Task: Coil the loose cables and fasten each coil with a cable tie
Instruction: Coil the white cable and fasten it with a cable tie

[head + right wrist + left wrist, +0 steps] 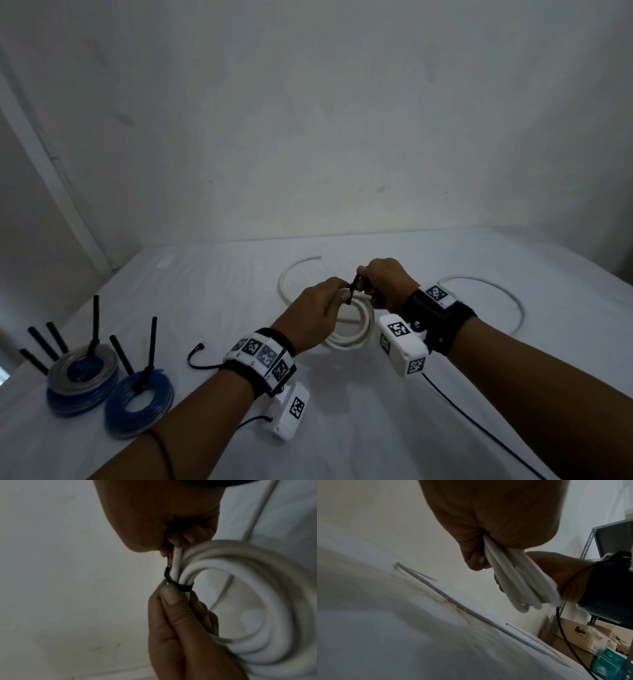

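A white cable coil [354, 330] hangs just above the white table, held between both hands. My left hand [337, 296] grips the bunched strands [518, 580] of the coil; its thumb [169, 595] presses just below the black cable tie [180, 586]. The tie is looped round the strands. My right hand [364, 279] pinches the tie's tail [352, 289] above the loop, its fingers [187, 536] curled against the coil [267, 582]. Loose white cable lies on the table in an arc to the left [286, 286] and another to the right [519, 308].
Two tied coils, a grey and blue one [80, 380] and a blue one [138, 402], sit at the front left. Several spare black ties [42, 342] lie behind them, and one curved tie [200, 358] lies nearer my left wrist. A metal shelf [589, 540] with boxes stands off to the right.
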